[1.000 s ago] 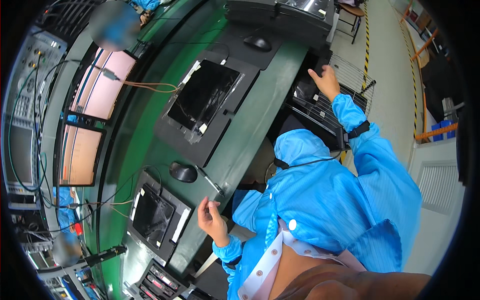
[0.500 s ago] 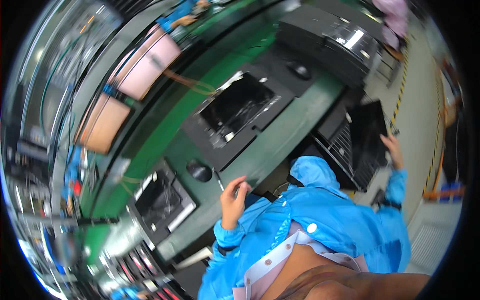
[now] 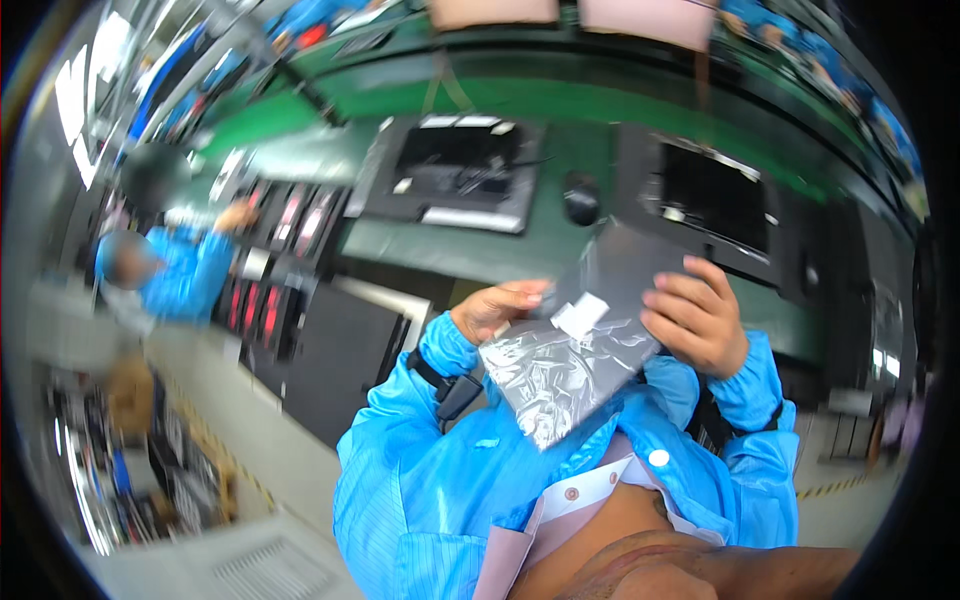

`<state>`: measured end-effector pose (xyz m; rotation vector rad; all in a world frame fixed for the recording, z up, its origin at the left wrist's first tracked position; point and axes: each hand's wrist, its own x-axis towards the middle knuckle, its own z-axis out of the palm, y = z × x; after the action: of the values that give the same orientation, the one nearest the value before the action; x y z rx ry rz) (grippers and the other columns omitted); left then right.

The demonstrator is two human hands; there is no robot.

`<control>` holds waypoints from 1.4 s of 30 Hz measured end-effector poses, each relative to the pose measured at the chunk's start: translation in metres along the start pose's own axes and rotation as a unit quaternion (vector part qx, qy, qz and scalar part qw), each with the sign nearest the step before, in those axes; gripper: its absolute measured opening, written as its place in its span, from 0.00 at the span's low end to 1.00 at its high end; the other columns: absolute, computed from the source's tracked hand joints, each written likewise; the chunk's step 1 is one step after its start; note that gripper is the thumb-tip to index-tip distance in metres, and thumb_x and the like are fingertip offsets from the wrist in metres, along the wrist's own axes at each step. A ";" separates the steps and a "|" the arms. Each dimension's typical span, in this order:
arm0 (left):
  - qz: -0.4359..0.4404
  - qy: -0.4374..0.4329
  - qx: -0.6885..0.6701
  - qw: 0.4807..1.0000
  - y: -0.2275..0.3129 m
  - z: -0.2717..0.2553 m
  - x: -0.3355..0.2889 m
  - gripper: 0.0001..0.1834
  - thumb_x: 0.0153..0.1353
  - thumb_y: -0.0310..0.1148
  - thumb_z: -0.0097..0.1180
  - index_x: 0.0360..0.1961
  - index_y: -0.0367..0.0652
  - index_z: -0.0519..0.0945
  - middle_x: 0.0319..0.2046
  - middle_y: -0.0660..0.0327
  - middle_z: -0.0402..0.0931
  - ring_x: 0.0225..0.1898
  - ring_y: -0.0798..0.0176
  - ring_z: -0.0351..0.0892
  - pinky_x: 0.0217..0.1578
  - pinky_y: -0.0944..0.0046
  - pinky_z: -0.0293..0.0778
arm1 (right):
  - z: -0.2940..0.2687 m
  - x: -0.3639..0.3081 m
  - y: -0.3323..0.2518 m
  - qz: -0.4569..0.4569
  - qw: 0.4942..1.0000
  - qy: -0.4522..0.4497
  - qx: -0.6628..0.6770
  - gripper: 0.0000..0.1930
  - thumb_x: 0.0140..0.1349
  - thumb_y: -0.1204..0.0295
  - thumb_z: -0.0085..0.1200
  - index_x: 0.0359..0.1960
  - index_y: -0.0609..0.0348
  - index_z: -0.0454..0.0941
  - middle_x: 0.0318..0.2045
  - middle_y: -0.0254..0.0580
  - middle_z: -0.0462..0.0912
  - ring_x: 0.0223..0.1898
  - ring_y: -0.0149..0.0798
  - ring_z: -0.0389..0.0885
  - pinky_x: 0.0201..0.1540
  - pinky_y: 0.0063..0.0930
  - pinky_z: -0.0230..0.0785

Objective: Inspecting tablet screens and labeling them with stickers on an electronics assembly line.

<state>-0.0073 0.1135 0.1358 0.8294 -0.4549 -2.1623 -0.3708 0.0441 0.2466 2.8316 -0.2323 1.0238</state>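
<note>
A flat dark screen panel point(image 3: 625, 262), partly covered with crinkled clear film point(image 3: 570, 390), is tilted in front of my chest. A white label point(image 3: 580, 316) sits near its left edge. My left hand point(image 3: 500, 308) is closed on the left edge, thumb on top. On the right edge my right hand point(image 3: 700, 322) grips the panel, its fingers bent over the face. Beyond it on the green bench lie two black holders, each with a screen: one at left point(image 3: 455, 160) and one at right point(image 3: 715, 195), partly behind the held panel.
A black mouse point(image 3: 580, 198) lies between the holders. To the left, a person in a blue coat point(image 3: 185, 270) reaches to black trays with red strips point(image 3: 268, 310). A large black board point(image 3: 340, 350) stands beside the bench. Pink and tan bins point(image 3: 645, 22) hang along the far side.
My view has turned left. The panel, earlier in my right hand by a black slotted rack, is now before my chest. My left hand, free before, has taken hold of it too.
</note>
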 end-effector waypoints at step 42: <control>0.545 0.197 0.678 0.452 0.002 0.005 0.118 0.10 0.61 0.25 0.73 0.43 0.40 0.87 0.42 0.53 0.84 0.46 0.45 0.84 0.51 0.45 0.79 | 0.076 -0.147 0.029 0.304 0.952 0.009 0.011 0.07 0.60 0.75 0.71 0.38 0.58 0.87 0.30 0.45 0.79 0.33 0.52 0.81 0.35 0.48 0.73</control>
<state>-0.0690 0.0226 0.0912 1.1744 -1.8720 0.0228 -0.4408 0.0184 0.0960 2.8186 -1.1517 1.1404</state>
